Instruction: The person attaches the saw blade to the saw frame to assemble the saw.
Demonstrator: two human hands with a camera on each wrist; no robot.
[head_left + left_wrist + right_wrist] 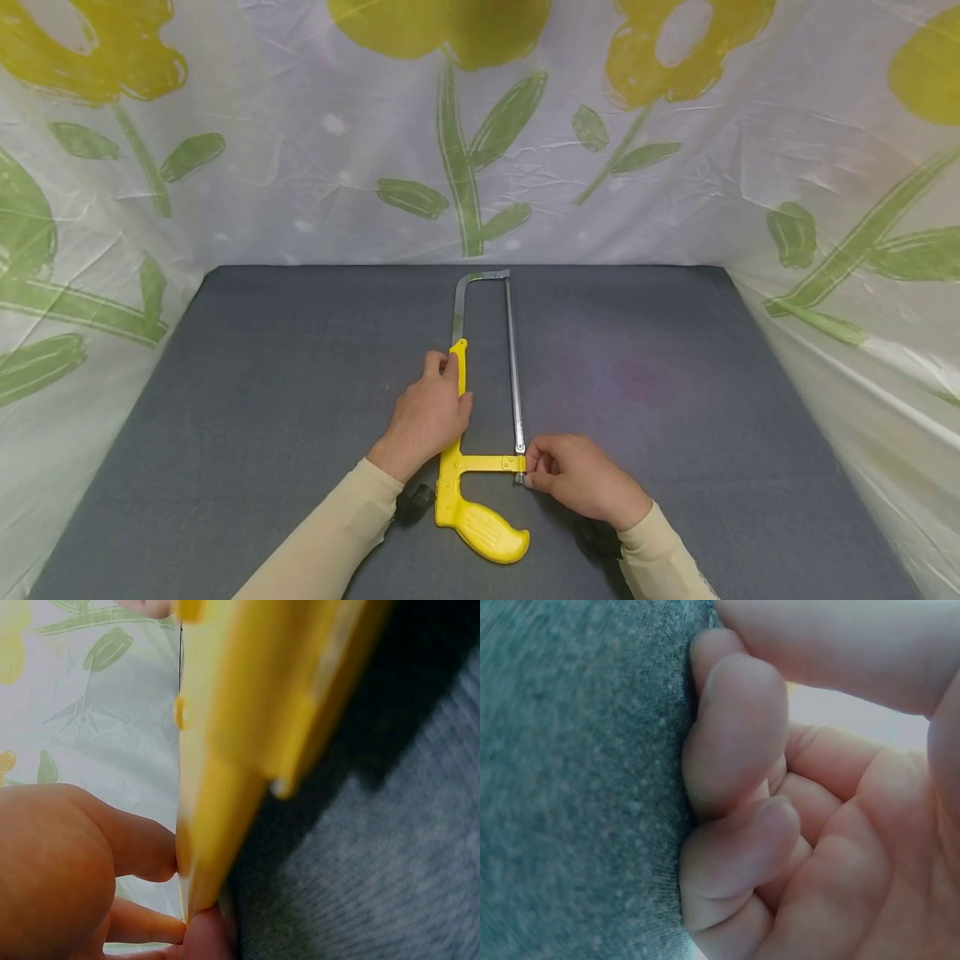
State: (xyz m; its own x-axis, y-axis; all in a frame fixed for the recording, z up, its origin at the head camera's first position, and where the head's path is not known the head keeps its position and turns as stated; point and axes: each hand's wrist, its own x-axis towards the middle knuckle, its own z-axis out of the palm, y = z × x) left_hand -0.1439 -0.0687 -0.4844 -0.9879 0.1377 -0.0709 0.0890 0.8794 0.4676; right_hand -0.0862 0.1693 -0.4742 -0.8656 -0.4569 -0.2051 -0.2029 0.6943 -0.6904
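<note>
A hacksaw (448,483) with a yellow frame and grip lies on the dark table, its grip towards me. Its silver blade side (513,367) runs along the right, from the curved metal end at the back to the yellow crossbar (487,463). My left hand (429,412) holds the yellow part of the frame, thumb on one side and fingers on the other. At the crossbar's right end, my right hand (585,479) pinches the small metal tension nut (519,478) below the blade. In the right wrist view, curled fingers (742,735) rest against the cloth and hide most of the nut.
Dark grey cloth covers the table (637,375). A white curtain (300,167) with yellow flowers and green leaves hangs behind it and along both sides. Black wrist devices (416,502) sit under the cream sleeves (330,533).
</note>
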